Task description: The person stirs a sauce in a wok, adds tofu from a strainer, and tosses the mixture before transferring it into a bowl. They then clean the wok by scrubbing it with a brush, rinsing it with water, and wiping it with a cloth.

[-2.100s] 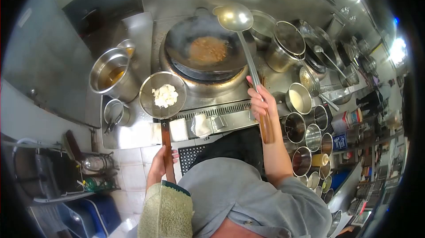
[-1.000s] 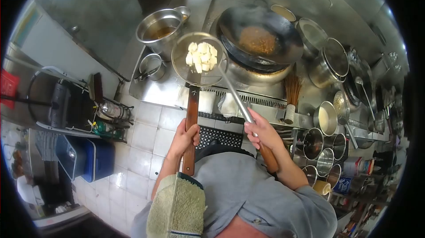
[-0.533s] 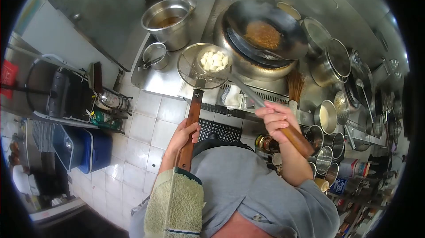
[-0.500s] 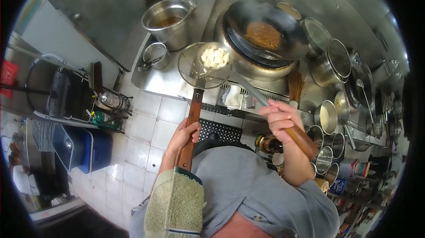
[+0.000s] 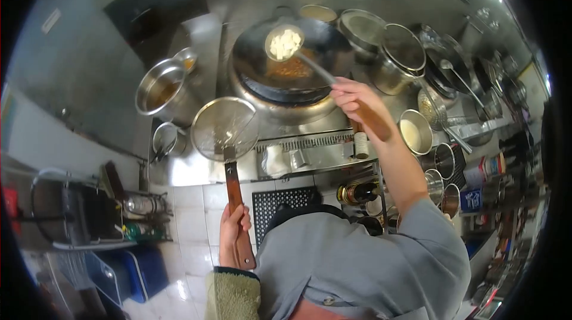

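Observation:
My left hand [image 5: 234, 226] is wrapped round the wooden handle of a wire-mesh strainer [image 5: 205, 135], held level over the counter's front edge. A few white bits cling to its mesh. With my right hand [image 5: 357, 101] I grip a long-handled ladle [image 5: 317, 70] by its wooden end. Pale white cubes [image 5: 285, 44], like tofu, fill the ladle's bowl, which is above the wok [image 5: 253, 52]. Reddish-brown sauce with bits [image 5: 290, 70] lies in the wok's bottom. A green towel [image 5: 235, 296] covers my left forearm.
Left of the wok stand a steel pot with brown liquid [image 5: 159, 91] and a small steel pot [image 5: 170, 139]. Stacked pots [image 5: 393, 76], a perforated skimmer [image 5: 432, 108] and a pan of pale liquid [image 5: 415, 132] are on the right. A bottle [image 5: 357, 192] is below the counter.
The ladle of white cubes has moved off the strainer, up and over the wok. My right arm has stretched forward. The strainer now holds only small bits and sits left of the wok.

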`<state>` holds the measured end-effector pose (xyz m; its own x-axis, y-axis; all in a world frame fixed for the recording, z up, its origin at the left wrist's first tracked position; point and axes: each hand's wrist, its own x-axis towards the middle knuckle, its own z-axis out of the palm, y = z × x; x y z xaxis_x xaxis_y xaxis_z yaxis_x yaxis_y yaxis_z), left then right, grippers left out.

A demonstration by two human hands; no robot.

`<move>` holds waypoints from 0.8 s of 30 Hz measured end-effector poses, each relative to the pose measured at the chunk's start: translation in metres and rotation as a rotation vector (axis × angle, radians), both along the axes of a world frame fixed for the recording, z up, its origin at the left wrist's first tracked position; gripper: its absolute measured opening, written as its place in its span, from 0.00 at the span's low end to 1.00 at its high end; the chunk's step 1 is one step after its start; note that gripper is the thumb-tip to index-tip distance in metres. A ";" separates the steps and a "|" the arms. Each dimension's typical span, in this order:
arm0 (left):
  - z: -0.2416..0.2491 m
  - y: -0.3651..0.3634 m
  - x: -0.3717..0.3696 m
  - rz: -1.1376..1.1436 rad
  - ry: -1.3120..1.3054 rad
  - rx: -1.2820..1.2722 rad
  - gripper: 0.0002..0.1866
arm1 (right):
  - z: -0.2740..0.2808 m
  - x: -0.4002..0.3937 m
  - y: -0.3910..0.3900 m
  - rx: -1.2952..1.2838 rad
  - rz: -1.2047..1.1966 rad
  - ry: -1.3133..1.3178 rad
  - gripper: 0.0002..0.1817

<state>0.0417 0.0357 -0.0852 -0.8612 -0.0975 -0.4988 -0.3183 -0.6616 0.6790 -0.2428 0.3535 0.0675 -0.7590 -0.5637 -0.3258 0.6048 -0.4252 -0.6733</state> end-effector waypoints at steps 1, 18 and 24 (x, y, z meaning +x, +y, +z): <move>0.003 0.005 0.003 0.021 0.004 0.014 0.06 | -0.008 -0.012 0.002 0.119 0.000 0.045 0.07; 0.015 0.030 -0.007 0.061 -0.079 -0.006 0.07 | -0.108 0.017 0.040 1.045 -0.281 0.922 0.42; 0.008 0.014 -0.006 -0.066 -0.024 -0.069 0.04 | -0.183 0.056 0.027 0.821 -0.382 0.898 0.39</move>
<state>0.0355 0.0494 -0.0771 -0.8548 -0.0760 -0.5134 -0.3764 -0.5902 0.7141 -0.1870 0.3801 -0.1150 -0.9617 -0.1392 0.2362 -0.2659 0.2631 -0.9274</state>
